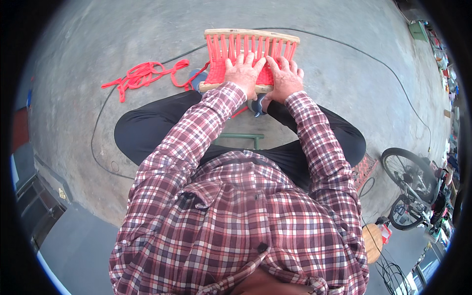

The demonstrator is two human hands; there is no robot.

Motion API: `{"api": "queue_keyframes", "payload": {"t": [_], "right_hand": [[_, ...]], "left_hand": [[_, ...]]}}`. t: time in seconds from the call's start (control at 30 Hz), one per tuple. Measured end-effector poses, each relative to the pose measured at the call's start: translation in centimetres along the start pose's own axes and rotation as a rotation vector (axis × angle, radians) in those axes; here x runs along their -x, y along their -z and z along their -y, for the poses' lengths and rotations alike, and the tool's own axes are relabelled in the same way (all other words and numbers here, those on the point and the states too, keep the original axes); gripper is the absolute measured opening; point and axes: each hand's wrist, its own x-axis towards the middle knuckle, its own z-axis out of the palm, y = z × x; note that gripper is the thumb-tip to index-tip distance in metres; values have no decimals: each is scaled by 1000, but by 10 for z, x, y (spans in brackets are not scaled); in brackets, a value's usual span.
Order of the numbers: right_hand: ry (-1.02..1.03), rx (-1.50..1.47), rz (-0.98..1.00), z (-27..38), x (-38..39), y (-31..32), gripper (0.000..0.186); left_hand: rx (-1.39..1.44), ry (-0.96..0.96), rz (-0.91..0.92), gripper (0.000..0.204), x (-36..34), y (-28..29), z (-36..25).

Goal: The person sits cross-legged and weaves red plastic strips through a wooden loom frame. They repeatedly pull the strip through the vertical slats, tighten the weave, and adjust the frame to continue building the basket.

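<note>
In front of me is a small wooden frame [251, 34], like a stool seat, strung with red cord. Its far half has separate lengthwise red strands [231, 46], while the near half is a tight red weave [215, 73]. My left hand [242, 76] lies on the woven part with its fingers spread toward the far rail. Beside it, my right hand [285, 81] rests over the right part of the weave, fingers stretched and apart. Both hands' heels are at the near rail [209, 87]. A loose red cord [145, 76] trails from the frame's left side onto the floor.
A dark cable [339, 43] curves across the concrete floor [147, 29] around the frame. My bent knees flank a green metal bar [241, 135]. A bicycle wheel [409, 174], a red crate [366, 169] and a round wooden board [372, 243] are at the right.
</note>
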Motion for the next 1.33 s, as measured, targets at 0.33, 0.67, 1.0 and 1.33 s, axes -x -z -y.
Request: {"api": "queue_keyframes", "payload": {"t": [0.33,0.67,1.0,1.33], "right_hand": [[-24,57,-26,4,-4,-8,88],[23,121,-246,-69,-96,22,43],[136,-3,65,-33,-132,23,70],[191,10,37,-9,-122,39,74]], "left_hand": [[42,77,47,105,-3,3,0],[113,-251,-226,93,-10,6,-34],[108,-258,-206,93,-2,3,-47],[102,-173,-100,83,2,8,-48]]}}
